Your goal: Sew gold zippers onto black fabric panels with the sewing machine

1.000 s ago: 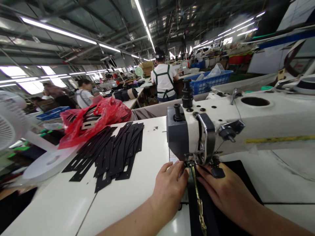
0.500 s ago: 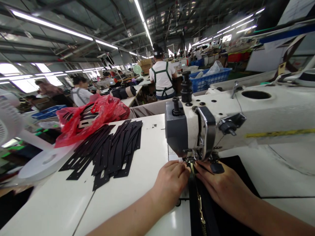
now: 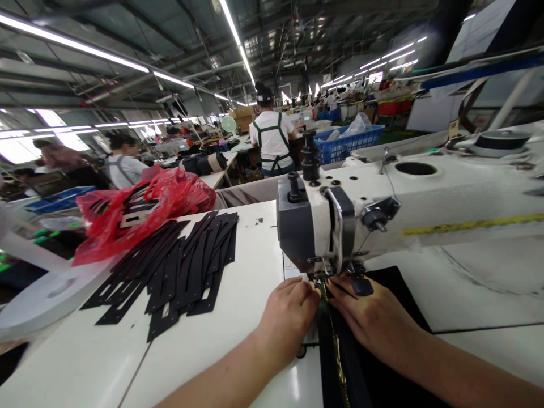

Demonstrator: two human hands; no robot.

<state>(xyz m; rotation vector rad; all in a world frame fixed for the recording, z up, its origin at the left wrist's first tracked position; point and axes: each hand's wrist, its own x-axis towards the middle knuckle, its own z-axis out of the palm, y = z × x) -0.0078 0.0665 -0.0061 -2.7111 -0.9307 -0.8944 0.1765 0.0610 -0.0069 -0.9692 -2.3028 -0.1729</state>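
Observation:
A black fabric piece [image 3: 382, 362] with a gold zipper [image 3: 337, 345] runs under the needle area of a white sewing machine [image 3: 463, 198]. My left hand [image 3: 289, 314] is closed at the left edge of the fabric, close to the presser foot, its fingertips pinching the edge. On the other side of the zipper, my right hand [image 3: 372, 314] lies on the black fabric with fingers extended toward the foot. Part of that hand is behind a small dark machine part. The fabric under the foot is hidden.
Black slotted strips [image 3: 182, 277] lie piled on the white table [image 3: 229, 334], left of the machine. Behind them is a red plastic bag [image 3: 170, 195]. A white fan base [image 3: 55, 289] stands at far left. Beyond are a blue basket [image 3: 348, 144] and a person [image 3: 272, 136] facing away.
The whole view has shifted, so the machine, strips and hands appear slightly further left. Both hands keep nearly the same place at the presser foot.

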